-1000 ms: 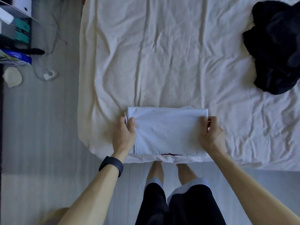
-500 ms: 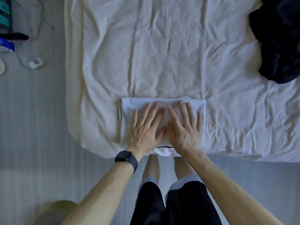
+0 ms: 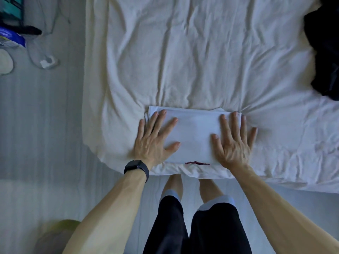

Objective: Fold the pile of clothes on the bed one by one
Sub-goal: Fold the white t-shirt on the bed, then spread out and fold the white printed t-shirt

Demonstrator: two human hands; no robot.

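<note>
Where the person is standing: at the near edge of the bed [image 3: 183, 61], two bare legs showing below it in one pair of dark shorts [image 3: 198, 226] with pale hems.
Folded garment [image 3: 194, 136]: one white piece is lying as a flat rectangle on the sheet, right at the bed's near edge, between the two hands.
Red strip [image 3: 197, 163]: one thin dark red sliver is peeking out along the garment's near edge.
Left hand [image 3: 154, 142]: it is lying palm down with fingers straight and spread, pressing on the garment's left end and grasping nothing; the little finger is resting just off the cloth, on the sheet.
Right hand [image 3: 233, 143]: it is lying palm down and splayed too, pressing on the right end and grasping nothing; the little finger is resting on the sheet beyond the edge.
Dark heap [image 3: 324, 57]: one pile of black clothes is sitting at the bed's far right, well apart from the white piece and cut by the frame; I cannot tell how many garments are in it.
Watch [image 3: 136, 167]: one dark band is sitting on the left wrist.
Floor [image 3: 45, 143]: one small white plug [image 3: 48, 61] with a pale cable is lying left of the bed.
Sheet: it is wrinkling outward from the garment's far right corner.
</note>
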